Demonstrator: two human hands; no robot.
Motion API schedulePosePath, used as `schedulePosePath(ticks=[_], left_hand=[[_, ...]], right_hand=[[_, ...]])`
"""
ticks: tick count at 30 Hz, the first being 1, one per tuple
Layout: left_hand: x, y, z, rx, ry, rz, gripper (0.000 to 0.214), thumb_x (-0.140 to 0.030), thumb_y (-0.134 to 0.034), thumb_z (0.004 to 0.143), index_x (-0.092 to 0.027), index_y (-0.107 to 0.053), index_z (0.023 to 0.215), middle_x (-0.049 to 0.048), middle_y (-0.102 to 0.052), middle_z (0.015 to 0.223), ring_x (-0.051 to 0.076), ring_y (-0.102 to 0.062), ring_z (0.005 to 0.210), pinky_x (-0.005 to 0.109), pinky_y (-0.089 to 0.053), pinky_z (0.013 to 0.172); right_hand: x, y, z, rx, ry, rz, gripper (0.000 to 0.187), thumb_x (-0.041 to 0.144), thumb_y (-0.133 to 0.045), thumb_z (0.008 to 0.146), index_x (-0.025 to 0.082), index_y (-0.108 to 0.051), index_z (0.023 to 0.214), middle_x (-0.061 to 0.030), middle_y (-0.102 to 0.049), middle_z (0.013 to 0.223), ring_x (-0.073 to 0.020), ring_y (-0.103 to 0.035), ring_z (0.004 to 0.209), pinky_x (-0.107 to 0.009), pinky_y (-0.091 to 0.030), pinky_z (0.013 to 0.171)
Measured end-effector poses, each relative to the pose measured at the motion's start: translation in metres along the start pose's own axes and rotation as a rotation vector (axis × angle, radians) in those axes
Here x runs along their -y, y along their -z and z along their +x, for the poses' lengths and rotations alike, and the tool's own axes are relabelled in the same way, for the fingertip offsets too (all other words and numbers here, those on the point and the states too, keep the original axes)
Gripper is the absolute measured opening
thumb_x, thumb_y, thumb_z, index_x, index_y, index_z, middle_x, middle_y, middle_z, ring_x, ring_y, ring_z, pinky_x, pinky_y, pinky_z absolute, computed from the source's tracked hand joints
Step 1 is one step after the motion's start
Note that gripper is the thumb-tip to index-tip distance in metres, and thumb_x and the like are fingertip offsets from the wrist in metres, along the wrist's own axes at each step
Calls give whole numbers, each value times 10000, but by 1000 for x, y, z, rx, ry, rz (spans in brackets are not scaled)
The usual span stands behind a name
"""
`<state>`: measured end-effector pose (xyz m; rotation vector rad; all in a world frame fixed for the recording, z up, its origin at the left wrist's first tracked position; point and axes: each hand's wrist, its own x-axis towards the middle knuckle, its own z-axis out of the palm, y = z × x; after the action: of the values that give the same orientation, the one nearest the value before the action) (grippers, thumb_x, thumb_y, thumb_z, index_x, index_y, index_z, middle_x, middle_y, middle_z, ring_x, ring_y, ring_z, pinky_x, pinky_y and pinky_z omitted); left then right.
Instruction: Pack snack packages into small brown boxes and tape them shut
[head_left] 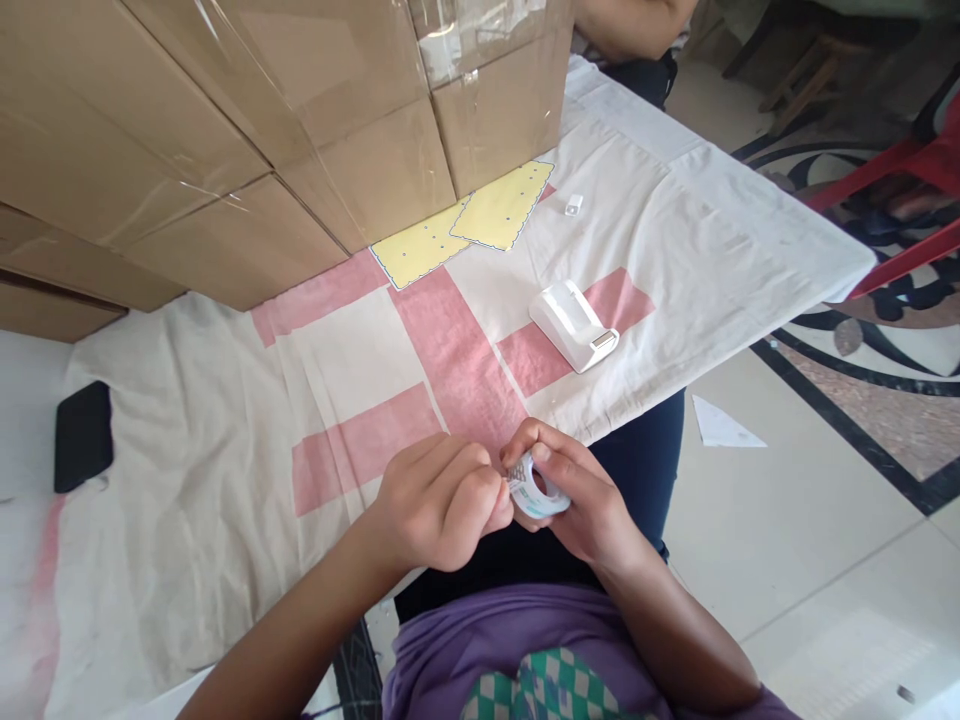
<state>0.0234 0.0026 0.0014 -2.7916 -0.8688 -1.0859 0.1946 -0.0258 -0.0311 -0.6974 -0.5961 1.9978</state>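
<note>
My right hand (581, 490) grips a small roll of tape (534, 494), its white and pale blue printed ring facing up toward me. Against the roll's left side, my left hand (448, 502) is closed with the fingertips pinched together. What those fingertips pinch is too small to make out. Both hands are just over the near edge of the cloth-covered table, above my lap. Farther off on the table stands a white tape dispenser (574, 325) with a metal cutting edge at its front; no roll sits in it.
Taped cardboard boxes (360, 120) are stacked along the back. Two yellow paper pieces (504, 208) lie at their foot, near a small white object (574, 205). A black phone-like item (83, 436) rests at the left. Another person's arm (637, 25) shows beyond the table; a red chair (885, 180) stands right.
</note>
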Motion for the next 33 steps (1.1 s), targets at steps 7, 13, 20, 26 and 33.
schedulePosePath(ticks=[7,13,20,26,33], left_hand=[[8,3,6,28,-11,23,227,-81,-493,904,-248,-396,784,-59,-440,573,132,-390,500,295,-326,489],[7,-3,4,-2,-37,4,208,-95,-498,909,-238,-414,784,-49,-447,580,139,-377,507,313,-298,502],[13,-2,-12,26,15,-63,175,-243,-473,1015,-215,-475,843,-15,-538,631,148,-450,556,295,-338,551],[2,-6,-39,201,478,-580,497,-531,-307,1053,-195,-542,771,-13,-540,629,117,-463,555,259,-350,575],[-20,-12,-51,296,917,-1363,721,-787,-267,933,-163,-601,792,7,-535,640,125,-464,579,269,-374,591]], right_hand=[[7,19,-10,66,-33,-65,304,476,-639,934,176,-598,904,46,-498,601,-90,-434,463,-216,-321,450],[17,24,-11,153,9,-121,273,447,-655,935,190,-576,983,53,-482,671,-78,-398,525,-220,-318,505],[36,29,-21,227,157,-703,233,287,-625,972,235,-541,1183,10,-582,860,-114,-526,720,-237,-417,657],[62,15,-23,353,306,-1372,303,189,-540,1007,254,-513,1301,-27,-682,1014,-148,-634,824,-261,-457,715],[69,8,-18,561,544,-1788,250,33,-452,963,167,-559,1145,-48,-654,888,-170,-573,739,-298,-427,659]])
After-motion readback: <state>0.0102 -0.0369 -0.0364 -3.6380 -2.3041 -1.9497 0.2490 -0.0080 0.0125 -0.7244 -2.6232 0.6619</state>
